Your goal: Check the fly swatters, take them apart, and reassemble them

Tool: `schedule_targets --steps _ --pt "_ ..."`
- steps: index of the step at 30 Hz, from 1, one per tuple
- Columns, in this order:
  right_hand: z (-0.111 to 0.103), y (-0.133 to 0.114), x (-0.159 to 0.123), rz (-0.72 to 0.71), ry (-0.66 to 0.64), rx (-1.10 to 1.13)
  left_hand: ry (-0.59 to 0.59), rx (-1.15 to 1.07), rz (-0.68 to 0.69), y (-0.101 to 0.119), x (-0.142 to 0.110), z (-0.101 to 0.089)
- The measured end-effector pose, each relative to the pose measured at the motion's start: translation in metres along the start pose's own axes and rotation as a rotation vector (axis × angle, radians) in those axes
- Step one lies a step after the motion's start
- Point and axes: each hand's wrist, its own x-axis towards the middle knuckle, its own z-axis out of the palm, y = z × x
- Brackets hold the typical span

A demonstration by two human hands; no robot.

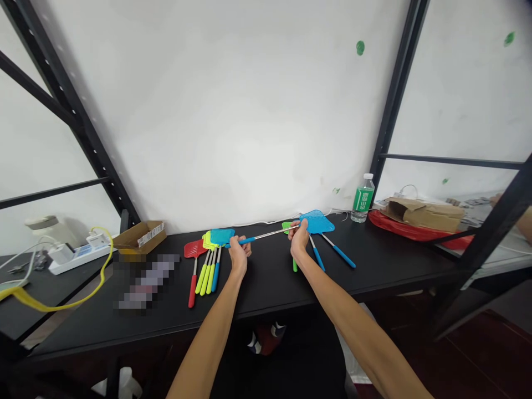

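At the table's back right stands 1 clear plastic bottle with a white cap and green label (363, 199). Right of the bottle, a brown cardboard package (428, 215) lies on a crumpled red plastic bag (378, 221). Far left of the bottle sits 1 open brown cardboard box (140, 238); farther left still are a white power strip (81, 258), a yellow cable (102, 271) and a pale container with a grey lid (49, 229).

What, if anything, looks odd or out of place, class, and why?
Green smudges mark the pale wall, one high up, another left of the bottle; they look odd, like stray paint on plain white.
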Motion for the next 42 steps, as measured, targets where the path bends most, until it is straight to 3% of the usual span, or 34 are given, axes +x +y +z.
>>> schedule_targets --steps 3,8,13,17,20,24,30,37,42 --pt "0.004 0.003 -0.005 -0.022 -0.021 -0.025 -0.095 0.045 -0.067 -0.006 -0.002 0.002" --pt "0.016 0.011 -0.019 -0.032 -0.204 -0.017 -0.193 0.092 -0.13 -0.013 -0.005 0.009" --pt "0.015 0.003 -0.023 -0.058 -0.248 -0.04 -0.267 0.152 -0.156 -0.01 -0.007 0.009" --pt "0.019 -0.001 -0.038 -0.138 -0.521 -0.164 -0.323 0.244 -0.127 -0.008 -0.009 0.01" --pt "0.022 0.004 -0.046 -0.142 -0.665 -0.265 -0.28 0.248 -0.075 -0.006 -0.009 0.009" --pt "0.021 0.016 -0.043 -0.078 -0.676 -0.394 -0.203 0.199 0.015 -0.005 -0.006 0.004" --pt "0.023 0.024 -0.042 0.07 -0.667 -0.362 -0.161 0.245 0.091 -0.008 -0.001 0.0" --pt "0.022 0.033 -0.039 0.158 -0.648 -0.476 -0.189 0.463 0.231 -0.002 -0.007 0.002" --pt "0.022 0.03 -0.039 0.196 -0.574 -0.405 -0.3 0.552 0.311 0.002 -0.014 0.007"
